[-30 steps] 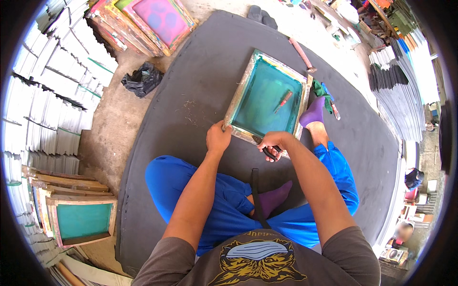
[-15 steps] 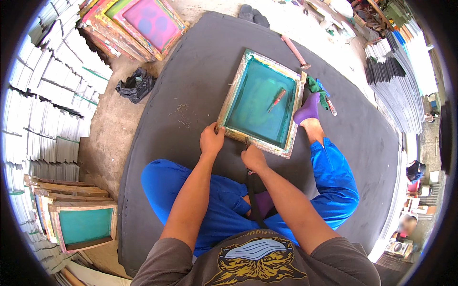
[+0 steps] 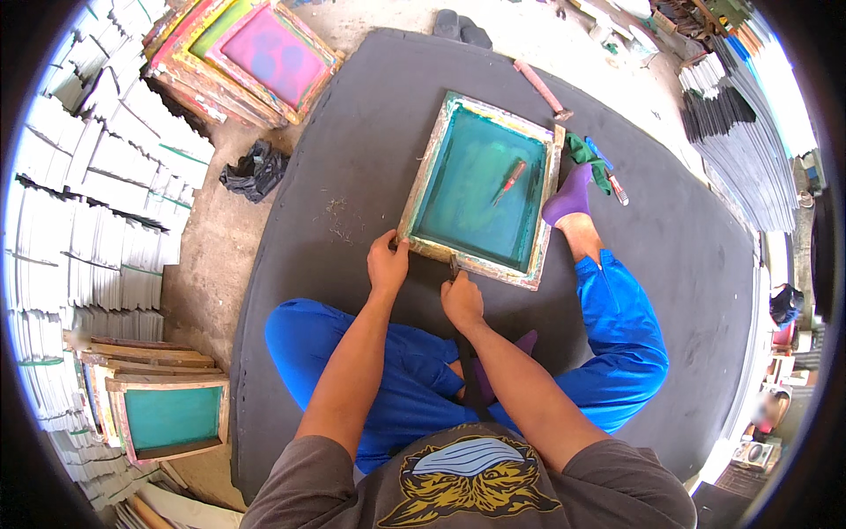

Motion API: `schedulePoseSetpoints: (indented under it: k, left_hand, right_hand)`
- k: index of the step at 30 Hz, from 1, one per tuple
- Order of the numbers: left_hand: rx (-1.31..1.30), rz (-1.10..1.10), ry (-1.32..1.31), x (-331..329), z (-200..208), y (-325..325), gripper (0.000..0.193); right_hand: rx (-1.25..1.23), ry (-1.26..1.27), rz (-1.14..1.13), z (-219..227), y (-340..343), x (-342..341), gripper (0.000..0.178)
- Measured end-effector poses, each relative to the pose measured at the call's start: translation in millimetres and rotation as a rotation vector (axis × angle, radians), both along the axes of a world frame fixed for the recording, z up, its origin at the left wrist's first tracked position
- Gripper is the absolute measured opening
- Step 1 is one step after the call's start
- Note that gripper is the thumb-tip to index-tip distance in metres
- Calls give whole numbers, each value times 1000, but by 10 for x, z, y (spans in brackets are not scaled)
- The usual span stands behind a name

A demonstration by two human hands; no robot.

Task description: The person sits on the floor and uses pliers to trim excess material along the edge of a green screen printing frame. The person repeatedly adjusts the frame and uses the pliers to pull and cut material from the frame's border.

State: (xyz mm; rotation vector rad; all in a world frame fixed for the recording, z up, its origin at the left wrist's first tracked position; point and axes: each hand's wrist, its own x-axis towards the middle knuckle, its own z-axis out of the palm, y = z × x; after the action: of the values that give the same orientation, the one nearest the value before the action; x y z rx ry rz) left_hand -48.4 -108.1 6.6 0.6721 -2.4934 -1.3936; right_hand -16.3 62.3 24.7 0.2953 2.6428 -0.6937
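A screen-printing frame [image 3: 427, 172] with teal mesh lies on the dark mat before me, its wooden edges stained with paint. My left hand [image 3: 388, 263] is closed round its near left corner. At the near edge, my right hand [image 3: 463, 301] grips a slim dark tool [image 3: 455, 264] whose tip meets the wood; most of it is hidden in my fist, so its kind is unclear. On the mesh rests a red-handled screwdriver [image 3: 511, 181].
Beyond the frame lies a hammer [image 3: 539, 88]. A green cloth [image 3: 582, 152] and a red-and-clear handled tool [image 3: 619, 192] are beside my foot. More frames [image 3: 273, 62] stand far left and near left [image 3: 172, 419]. A black plastic bag [image 3: 254, 171] sits off the mat [image 3: 352, 97].
My right hand has drawn slightly nearer to me and turned at the frame's near edge. The left hand keeps its hold on the corner. The whole view has shifted a little.
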Motion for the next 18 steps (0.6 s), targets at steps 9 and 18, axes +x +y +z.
schedulePoseSetpoints:
  k: [9, 18]
  left_hand:
    - [197, -70, -90, 263, 219, 123, 31]
    - [839, -208, -305, 248, 66, 152, 32]
  right_hand:
    - [-34, 73, -18, -101, 171, -26, 37]
    - [-227, 83, 251, 32, 82, 161, 34]
